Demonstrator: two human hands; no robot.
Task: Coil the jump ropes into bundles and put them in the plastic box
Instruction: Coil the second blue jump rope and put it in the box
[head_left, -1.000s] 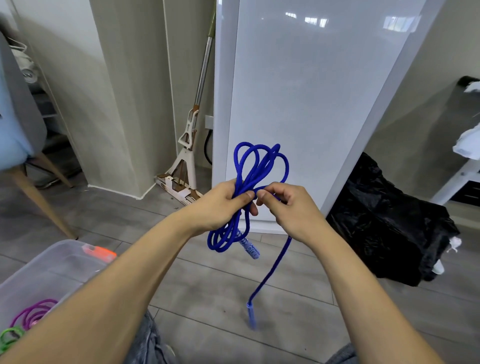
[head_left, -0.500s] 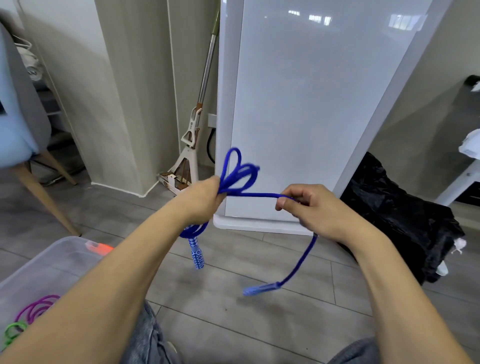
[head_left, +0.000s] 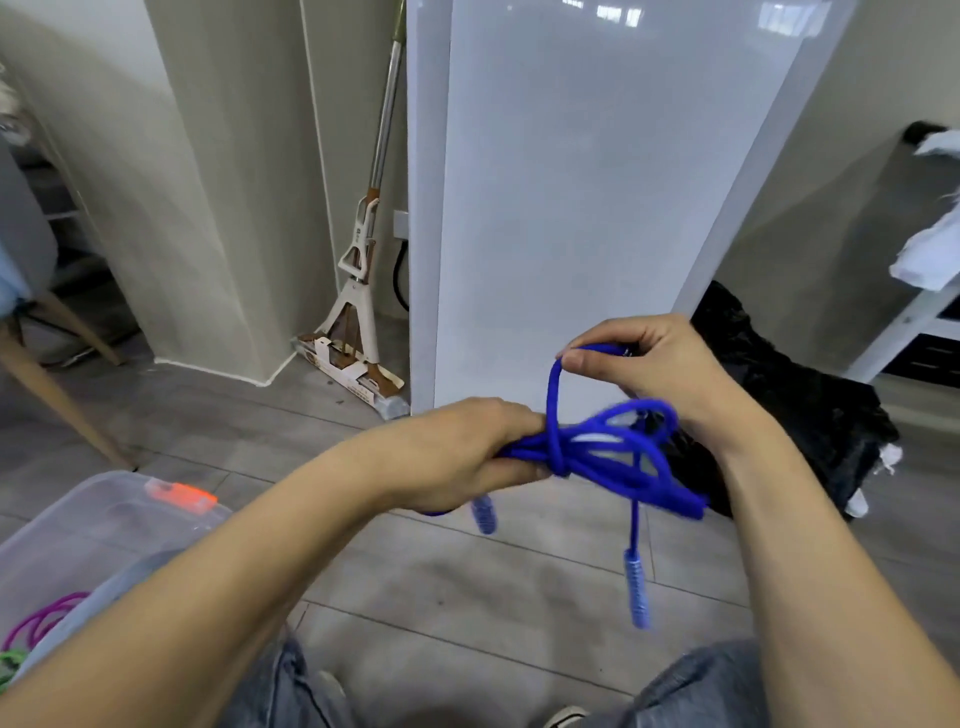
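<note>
A blue jump rope is bunched into loops held sideways in front of me. My left hand grips the bundle at its left end. My right hand pinches a strand above and to the right, and that strand runs down and wraps around the bundle's middle. Two pale blue handles hang below, one under my left hand and one lower on the right. The clear plastic box with an orange latch sits at the lower left, with a purple rope and a green rope inside.
A white panel stands straight ahead, with a mop leaning left of it. A black bag lies on the floor to the right. A chair leg is at the left, a white rack at far right.
The bundle has turned from upright to lying sideways and shifted right. My right hand rose and brought the free strand over and around the bundle's middle.
</note>
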